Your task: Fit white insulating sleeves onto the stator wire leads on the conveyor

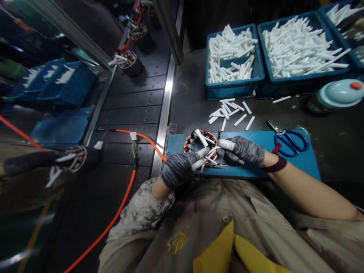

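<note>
A round motor stator (pixel 196 143) with copper windings and white sleeves lies on a blue mat (pixel 295 159) in front of me. My left hand (pixel 179 168), in a grey glove with white fingertips, pinches the white sleeves at the stator's near rim. My right hand (pixel 244 150), gloved the same way, meets it from the right, fingers closed on thin white sleeved wires (pixel 212 151) sticking out of the stator. A white sleeve (pixel 201 137) stands up across the stator's top.
Blue-handled scissors (pixel 288 137) lie on the mat's right end. Loose white tubes (pixel 230 112) are scattered behind the mat. Blue bins (pixel 233 89) (pixel 301 81) hold several white tubes. A conveyor (pixel 133 102) on the left carries other stators (pixel 127 60) and an orange cable (pixel 119 212).
</note>
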Demonstrator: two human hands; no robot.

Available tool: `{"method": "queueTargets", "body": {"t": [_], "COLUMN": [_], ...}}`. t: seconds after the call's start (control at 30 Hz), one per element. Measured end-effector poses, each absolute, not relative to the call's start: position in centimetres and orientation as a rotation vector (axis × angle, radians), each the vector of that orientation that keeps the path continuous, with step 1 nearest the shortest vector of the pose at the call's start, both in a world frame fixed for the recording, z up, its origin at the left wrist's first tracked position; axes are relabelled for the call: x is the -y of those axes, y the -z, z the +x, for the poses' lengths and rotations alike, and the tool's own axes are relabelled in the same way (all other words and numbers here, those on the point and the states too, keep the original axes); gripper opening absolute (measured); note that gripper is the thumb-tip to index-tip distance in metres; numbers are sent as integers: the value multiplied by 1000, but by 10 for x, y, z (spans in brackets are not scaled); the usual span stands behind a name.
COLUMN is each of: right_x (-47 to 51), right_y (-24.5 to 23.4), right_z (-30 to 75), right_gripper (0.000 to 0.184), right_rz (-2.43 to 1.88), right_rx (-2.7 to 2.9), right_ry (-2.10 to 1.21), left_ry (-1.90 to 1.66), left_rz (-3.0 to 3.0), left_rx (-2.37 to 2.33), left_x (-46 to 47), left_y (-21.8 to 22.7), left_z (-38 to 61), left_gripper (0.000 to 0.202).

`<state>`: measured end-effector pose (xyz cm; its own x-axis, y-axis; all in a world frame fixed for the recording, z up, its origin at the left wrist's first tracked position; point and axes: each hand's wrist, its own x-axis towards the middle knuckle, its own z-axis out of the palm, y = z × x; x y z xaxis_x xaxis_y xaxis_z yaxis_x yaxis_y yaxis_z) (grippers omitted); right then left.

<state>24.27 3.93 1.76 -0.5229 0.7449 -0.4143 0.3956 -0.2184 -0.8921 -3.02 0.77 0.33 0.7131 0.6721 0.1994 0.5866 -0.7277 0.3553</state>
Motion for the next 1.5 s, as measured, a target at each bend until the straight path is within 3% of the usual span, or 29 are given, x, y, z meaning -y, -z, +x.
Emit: {"method": "queueTargets", "body": {"t": [0.1, 0.23, 0.3, 0.43, 0.63, 0.8, 1.1, 1.3, 1.5], "right_x": [-54, -97, -114, -111, -51, -13, 8, 6, 18], "right_y": [-11, 8, 19, 27, 7, -1, 24, 31, 3], "right_z": [257, 292, 304, 302, 283, 277, 267, 268, 243], "right_gripper": [75, 33, 23, 24, 32, 29, 41, 39, 26], "right_rz": [-1403, -1595, -1640, -1617, -1540, -1432, -1435, -1348, -1200], "right_rx": [1867, 2249, 2354, 2266, 1563, 1346, 1074, 1083, 1452], "right_ry": [-1580, -483, -312, -241, -560, -1068, -1455, -1532, -1426], "left_ry": [-543, -490, -505, -681, -803, -537, -554, -571, -834], "left_rz": [2672, 2623, 2666, 2685, 2512, 2286, 2281, 2266, 2332], "left_rx": [-999, -1352, -1403, -1404, -1497, -1503, -1498, -1425, -1255], "left_x": [-4, 6, 10, 14, 5, -3, -3, -4, -4], "left_y": [-9, -23, -24, -11, 0, -14, -12, -11, -12], "left_z": [-26, -15, -9, 2, 19, 21, 17, 11, 10], "left_gripper": [40, 58, 60, 37, 30, 36, 36, 38, 32]}}
